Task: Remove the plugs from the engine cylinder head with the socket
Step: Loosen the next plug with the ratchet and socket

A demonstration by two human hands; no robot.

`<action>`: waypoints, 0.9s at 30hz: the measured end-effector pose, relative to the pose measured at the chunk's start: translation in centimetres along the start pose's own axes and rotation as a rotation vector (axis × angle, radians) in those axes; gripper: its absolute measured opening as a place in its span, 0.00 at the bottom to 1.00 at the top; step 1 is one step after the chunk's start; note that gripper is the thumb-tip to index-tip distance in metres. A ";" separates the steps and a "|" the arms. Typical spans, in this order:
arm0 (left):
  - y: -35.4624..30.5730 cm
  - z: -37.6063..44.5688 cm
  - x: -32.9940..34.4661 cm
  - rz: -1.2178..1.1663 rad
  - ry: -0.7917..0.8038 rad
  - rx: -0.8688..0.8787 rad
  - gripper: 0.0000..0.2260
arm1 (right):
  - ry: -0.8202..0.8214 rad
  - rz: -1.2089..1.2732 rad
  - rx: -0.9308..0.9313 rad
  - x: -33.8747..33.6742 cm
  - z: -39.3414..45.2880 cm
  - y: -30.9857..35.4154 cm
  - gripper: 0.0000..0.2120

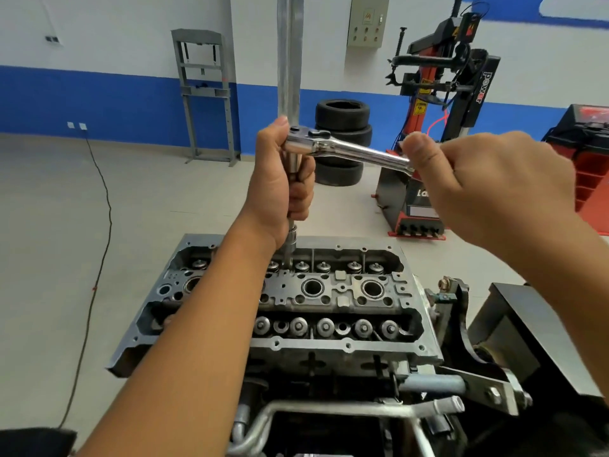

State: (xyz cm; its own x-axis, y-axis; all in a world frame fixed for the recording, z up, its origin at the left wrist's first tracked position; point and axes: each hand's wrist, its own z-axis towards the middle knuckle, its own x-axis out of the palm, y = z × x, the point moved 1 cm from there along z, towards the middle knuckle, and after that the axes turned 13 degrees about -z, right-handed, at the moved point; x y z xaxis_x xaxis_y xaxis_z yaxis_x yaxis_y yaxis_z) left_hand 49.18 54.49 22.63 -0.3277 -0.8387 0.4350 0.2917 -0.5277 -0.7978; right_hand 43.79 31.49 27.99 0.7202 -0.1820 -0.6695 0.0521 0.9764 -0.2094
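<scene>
Workshop floor behind, the head (pixel 329 301) sits near centre; left hand (pixel 280 179) grips the extension (pixel 291 166) over its far row, right hand (pixel 487 183) pinches the ratchet (pixel 349 150) handle, likely mid-loosening, needing another swing.

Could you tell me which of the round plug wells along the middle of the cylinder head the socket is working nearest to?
The well hidden behind the left forearm, below the socket. The two wells to its right stand open and unattended.
</scene>
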 end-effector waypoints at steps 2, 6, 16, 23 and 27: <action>0.0 -0.7 0.6 0.027 -0.045 0.005 0.29 | -0.013 0.036 -0.016 -0.1 -0.2 0.1 0.42; -0.1 -0.8 1.1 0.078 -0.114 0.015 0.28 | -0.052 0.031 -0.025 -0.3 0.1 0.1 0.40; -0.1 -0.4 1.3 0.109 -0.209 0.056 0.27 | -0.151 -0.009 -0.063 1.3 1.9 -0.4 0.38; -0.3 -1.2 1.5 0.114 -0.219 0.112 0.28 | -0.158 0.099 -0.177 3.5 5.3 -1.2 0.37; -0.2 -1.8 1.6 0.120 -0.183 0.140 0.28 | -0.211 0.227 -0.220 5.5 7.6 -0.6 0.34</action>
State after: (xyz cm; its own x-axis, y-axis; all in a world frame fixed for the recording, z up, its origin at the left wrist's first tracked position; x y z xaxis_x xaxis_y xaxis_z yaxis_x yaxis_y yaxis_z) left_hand 46.96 53.54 22.76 -0.1187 -0.8999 0.4196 0.4438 -0.4262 -0.7883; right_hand 53.02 30.79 29.82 0.8241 0.0863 -0.5598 -0.2584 0.9368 -0.2360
